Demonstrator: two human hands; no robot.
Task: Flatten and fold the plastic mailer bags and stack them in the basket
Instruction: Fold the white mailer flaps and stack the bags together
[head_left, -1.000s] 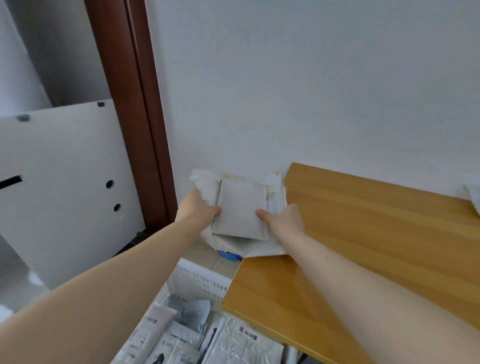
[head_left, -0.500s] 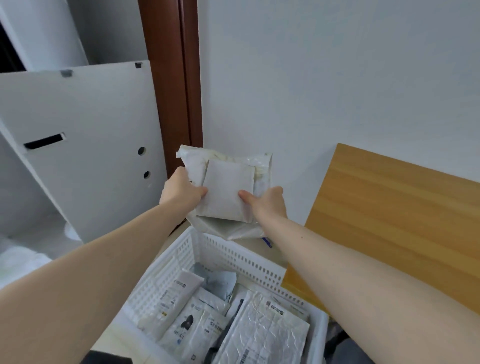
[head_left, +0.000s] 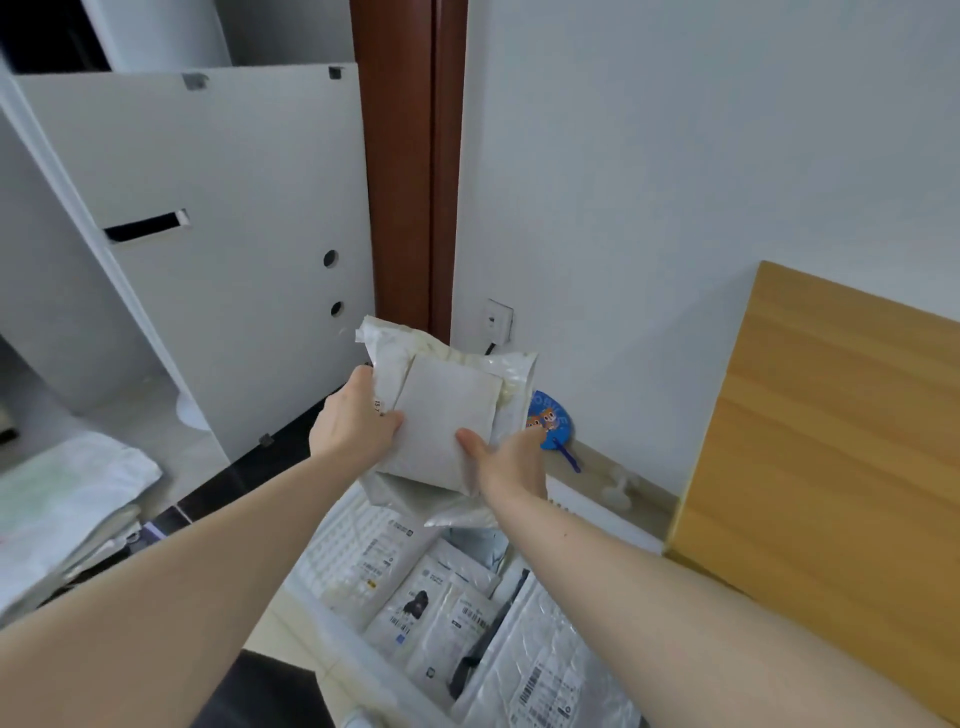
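Your left hand (head_left: 353, 426) and right hand (head_left: 511, 457) both grip the folded bags (head_left: 447, 415) at frame centre — thumbs on top, other fingers curled under and hidden. The bundle is a flat, square-ish stack: a matte grey-white folded mailer on top, crinkled glossy white plastic sticking out behind and below it. It hangs in the air above the far end of the basket (head_left: 587, 506), touching nothing but your hands.

The basket is white slotted plastic, lower centre of frame. Inside it lie flattened mailers (head_left: 452, 618) — white, wrinkled, some bubble-textured, with printed labels and barcodes, overlapping each other.

Right edge: a table (head_left: 841, 467), smooth yellow-brown wood grain, just beside the basket. Upper left: a flat white panel (head_left: 234, 218) with a rectangular slot and two round holes, leaning upright. Behind it, a dark red-brown door frame (head_left: 410, 156). Just right of the bundle, low against the white wall, a round blue fan (head_left: 553, 421) with a cartoon print. Far left, a heap of soft white plastic (head_left: 62, 499) on the floor.
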